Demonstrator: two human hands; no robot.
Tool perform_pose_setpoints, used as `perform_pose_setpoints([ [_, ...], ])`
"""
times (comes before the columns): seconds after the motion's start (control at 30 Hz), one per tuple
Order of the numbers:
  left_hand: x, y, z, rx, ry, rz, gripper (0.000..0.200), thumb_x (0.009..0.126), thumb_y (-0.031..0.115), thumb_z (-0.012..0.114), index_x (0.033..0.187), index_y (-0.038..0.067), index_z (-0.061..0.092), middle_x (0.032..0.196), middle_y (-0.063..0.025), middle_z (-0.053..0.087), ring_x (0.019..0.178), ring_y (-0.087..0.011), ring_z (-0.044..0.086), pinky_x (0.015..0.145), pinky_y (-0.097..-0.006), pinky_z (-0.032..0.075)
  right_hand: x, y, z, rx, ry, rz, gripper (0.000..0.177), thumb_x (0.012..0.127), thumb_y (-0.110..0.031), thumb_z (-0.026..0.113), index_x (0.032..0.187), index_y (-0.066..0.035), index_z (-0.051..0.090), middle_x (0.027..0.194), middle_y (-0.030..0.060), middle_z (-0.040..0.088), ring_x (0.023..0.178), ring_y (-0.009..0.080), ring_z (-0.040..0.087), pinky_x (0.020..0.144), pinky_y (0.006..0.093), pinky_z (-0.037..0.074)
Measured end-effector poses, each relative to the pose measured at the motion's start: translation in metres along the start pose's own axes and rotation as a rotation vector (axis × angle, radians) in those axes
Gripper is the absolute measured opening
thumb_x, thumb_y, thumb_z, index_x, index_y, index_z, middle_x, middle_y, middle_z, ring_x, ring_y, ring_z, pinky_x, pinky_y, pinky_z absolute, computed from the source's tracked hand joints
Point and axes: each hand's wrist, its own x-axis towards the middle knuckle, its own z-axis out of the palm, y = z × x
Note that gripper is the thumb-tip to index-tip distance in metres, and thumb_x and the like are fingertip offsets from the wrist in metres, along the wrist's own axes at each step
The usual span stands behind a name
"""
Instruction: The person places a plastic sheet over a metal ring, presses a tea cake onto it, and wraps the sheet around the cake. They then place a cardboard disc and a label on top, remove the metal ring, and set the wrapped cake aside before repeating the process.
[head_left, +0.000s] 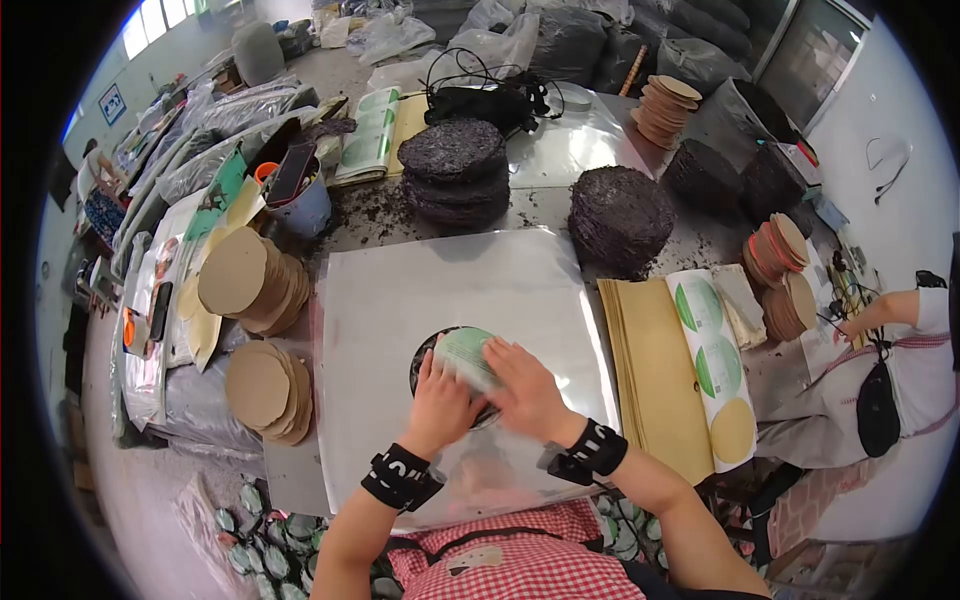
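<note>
A cluttered workroom with bagged goods at the far end surrounds a bench covered in dark crumbs. In the head view, a silver sheet lies spread before the person. On it rests one dark disc with a pale green label on top. Both forearms reach forward from below, each with a black wrist strap. The left hand lies flat, fingers spread, on the near left part of the label. The right hand lies flat just beside it on the right part. Neither hand is closed around anything.

A blue cup at far left holds a dark flat tool. Four dark stacks stand beyond the sheet. Two brown stacks sit to the left of the sheet, three more to the right and far right. A label strip at right shows two green circles and one tan one. A co-worker stands at the right edge.
</note>
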Motion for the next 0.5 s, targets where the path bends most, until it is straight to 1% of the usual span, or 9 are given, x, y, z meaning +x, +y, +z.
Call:
perform_pose_setpoints([
  [0.07,0.011,0.016,-0.001,-0.065,0.009,-0.066,0.079,0.093,0.047,0.065,0.148,-0.006,0.044,0.161,-0.0276,0.031,0.152,-0.0417,0.026,0.124,-0.052,0.019,-0.005,-0.002,-0.012,0.313,0.008,0.308,0.046,0.106,-0.029,0.047,0.142,-0.001,0.055,0.133,0.0226,0.061,0.115,0.0317,0.065,0.096,0.0403,0.053],
  [0.1,-0.008,-0.006,-0.019,-0.022,-0.036,-0.065,0.08,0.093,0.047,0.065,0.148,-0.007,0.043,0.161,-0.0282,0.03,0.152,-0.0415,0.026,0.124,-0.0519,0.019,-0.003,-0.015,-0.017,0.446,0.051,0.413,0.042,0.106,-0.023,0.045,0.138,0.001,0.057,0.131,0.0234,0.062,0.109,0.033,0.067,0.091,0.0412,0.056],
  [0.17,-0.003,-0.004,-0.013,-0.039,-0.02,-0.054,0.082,0.093,0.047,0.065,0.148,-0.008,0.042,0.161,-0.0293,0.03,0.152,-0.041,0.026,0.124,-0.0515,0.019,0.005,-0.031,-0.059,0.472,0.209,0.403,0.039,0.107,-0.018,0.041,0.13,0.007,0.06,0.133,0.0249,0.061,0.098,0.0338,0.07,0.083,0.0411,0.059],
  [0.2,0.001,0.0,-0.011,-0.045,0.009,-0.049,0.079,0.092,0.045,0.066,0.148,-0.006,0.044,0.159,-0.0292,0.034,0.15,-0.042,0.029,0.123,-0.0525,0.02,0.01,-0.033,-0.052,0.418,0.363,0.088,0.036,0.104,-0.009,0.044,0.133,0.008,0.058,0.137,0.0247,0.059,0.11,0.0344,0.068,0.093,0.0404,0.057],
  [0.23,0.0,0.002,-0.013,-0.064,-0.021,-0.059,0.078,0.092,0.044,0.066,0.147,-0.006,0.044,0.157,-0.0295,0.036,0.149,-0.0424,0.03,0.123,-0.0528,0.02,0.014,-0.033,-0.047,0.146,0.31,-0.088,0.041,0.101,-0.009,0.05,0.138,0.007,0.054,0.141,0.0248,0.056,0.124,0.0367,0.062,0.104,0.0407,0.051],
  [0.3,0.001,0.003,-0.017,-0.095,-0.08,-0.076,0.075,0.092,0.043,0.066,0.146,-0.005,0.045,0.154,-0.0301,0.04,0.148,-0.0432,0.032,0.123,-0.0534,0.02,0.002,-0.024,-0.009,0.126,0.134,-0.02,0.05,0.099,-0.015,0.058,0.145,0.002,0.05,0.148,0.0244,0.051,0.135,0.0409,0.051,0.11,0.0431,0.046],
  [0.33,-0.001,0.002,-0.014,-0.085,-0.008,-0.06,0.068,0.092,0.039,0.066,0.144,-0.001,0.05,0.149,-0.0256,0.047,0.145,-0.0434,0.036,0.123,-0.0547,0.021,-0.003,-0.023,-0.002,0.127,0.117,-0.026,0.051,0.099,-0.016,0.058,0.145,0.003,0.05,0.148,0.0245,0.051,0.136,0.0409,0.05,0.111,0.0431,0.045],
  [0.4,0.002,-0.003,-0.012,-0.141,-0.022,-0.022,0.064,0.091,0.038,0.067,0.143,0.003,0.053,0.147,-0.0212,0.051,0.142,-0.0412,0.041,0.122,-0.0549,0.021,-0.005,-0.02,0.007,0.131,0.069,-0.053,0.053,0.099,-0.018,0.059,0.145,0.005,0.049,0.147,0.0248,0.051,0.139,0.041,0.047,0.112,0.043,0.044],
  [0.5,-0.011,-0.014,0.02,-0.228,0.023,0.018,0.058,0.09,0.037,0.067,0.14,0.008,0.057,0.144,-0.0151,0.056,0.137,-0.037,0.048,0.121,-0.0555,0.022,-0.005,-0.015,0.023,0.01,-0.102,-0.056,0.062,0.096,-0.033,0.062,0.143,0.006,0.05,0.147,0.0262,0.051,0.14,0.0408,0.047,0.114,0.0448,0.042],
])
